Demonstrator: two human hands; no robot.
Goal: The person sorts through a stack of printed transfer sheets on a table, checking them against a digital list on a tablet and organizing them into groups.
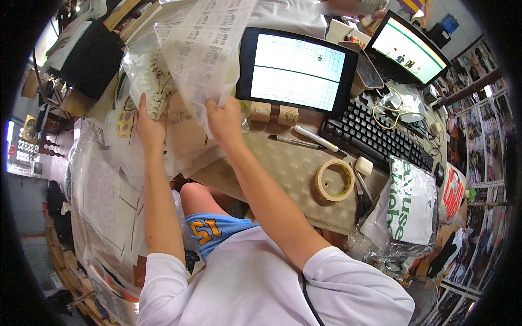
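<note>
My right hand (224,122) pinches the lower edge of a translucent sheet (198,60) covered in rows of small grey print, which stands raised in front of me. To its left, my left hand (149,127) has its thumb up against a clear plastic sheet (142,70) bearing a dark and yellowish patterned design; its other fingers are partly hidden. Beneath both hands lie more see-through sheets (106,190), some with pale prints, and a yellow spotted print (125,122) shows by my left wrist.
Right of my hands stands a lit tablet (296,68), with a black keyboard (375,133) beside it and a monitor (408,49) behind. A roll of tape (334,180), pens (318,139), a white earbud case (364,165) and a plastic-wrapped white garment (410,209) lie on the padded desk (272,174).
</note>
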